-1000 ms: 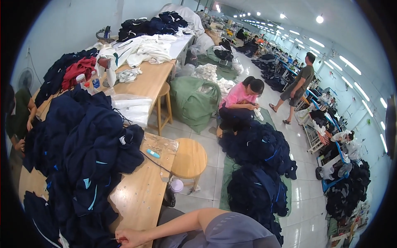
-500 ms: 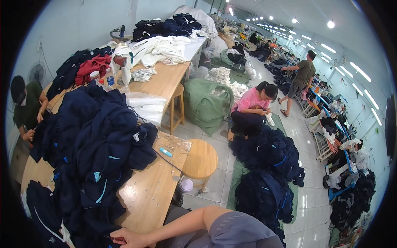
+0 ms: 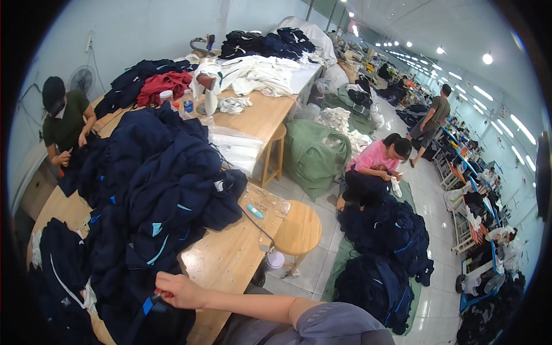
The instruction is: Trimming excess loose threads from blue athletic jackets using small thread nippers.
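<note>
Your right hand [image 3: 183, 290] comes in from the lower right, the forearm lying nearly level across the bottom of the view and the sleeve grey at the elbow. Its grip is closed on a small red tool [image 3: 163, 294], of which only a short red piece shows between the fingers. The tool's long axis seems to point left, toward the navy garment [image 3: 164, 322] under your hand, but its tip is hidden and I cannot tell its kind. The garment lies at the near edge of the wooden surface [image 3: 230, 259], partly cut off by the lower rim. Your left hand is not visible. Behind it rises a big pile of navy garments [image 3: 155, 178]. A small light-blue object [image 3: 255, 212] lies on the surface near a round wooden stool [image 3: 296, 230].
</note>
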Available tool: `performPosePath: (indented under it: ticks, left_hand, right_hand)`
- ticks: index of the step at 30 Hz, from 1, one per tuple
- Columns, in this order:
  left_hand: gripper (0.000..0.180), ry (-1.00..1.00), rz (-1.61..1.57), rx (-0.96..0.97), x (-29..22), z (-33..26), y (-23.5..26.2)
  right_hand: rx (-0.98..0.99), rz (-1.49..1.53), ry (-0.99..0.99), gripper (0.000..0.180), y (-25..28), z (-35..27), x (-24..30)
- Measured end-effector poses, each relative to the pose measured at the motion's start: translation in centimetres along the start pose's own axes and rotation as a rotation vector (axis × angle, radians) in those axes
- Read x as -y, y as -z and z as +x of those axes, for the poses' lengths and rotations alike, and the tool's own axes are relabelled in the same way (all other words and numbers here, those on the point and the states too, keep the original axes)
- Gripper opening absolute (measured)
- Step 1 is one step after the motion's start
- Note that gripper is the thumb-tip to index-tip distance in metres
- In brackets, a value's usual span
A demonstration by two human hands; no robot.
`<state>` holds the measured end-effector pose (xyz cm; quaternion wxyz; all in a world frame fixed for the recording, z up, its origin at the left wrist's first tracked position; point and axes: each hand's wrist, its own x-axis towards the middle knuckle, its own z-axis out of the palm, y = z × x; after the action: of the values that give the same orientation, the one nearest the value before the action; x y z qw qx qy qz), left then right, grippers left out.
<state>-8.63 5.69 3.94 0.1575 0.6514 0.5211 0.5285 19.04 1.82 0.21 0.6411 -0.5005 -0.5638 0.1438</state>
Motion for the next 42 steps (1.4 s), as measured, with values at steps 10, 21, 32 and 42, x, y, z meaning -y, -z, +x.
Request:
performPosePath:
  ticks: [10,21,32,42]
  left_hand:
    - [0.063,0.405,0.103,0.511,5.2,-3.6,-2.0]
    - [0.013,0.378,0.117,0.275,1.7,-7.8,-1.7]
    - [0.059,0.015,0.492,0.657,3.9,-4.4,-6.2]
    - [0.008,0.063,0.278,0.607,4.4,-3.8,-7.3]
  right_hand:
    - [0.186,-0.433,-0.566,0.022,3.8,-4.4,-9.2]
    - [0.206,-0.223,-0.56,0.016,0.7,-3.9,-8.1]
    - [0.065,0.268,-0.849,0.013,0.4,-1.8,-3.7]
    - [-0.102,0.397,-0.936,0.03,0.6,-0.5,-3.9]
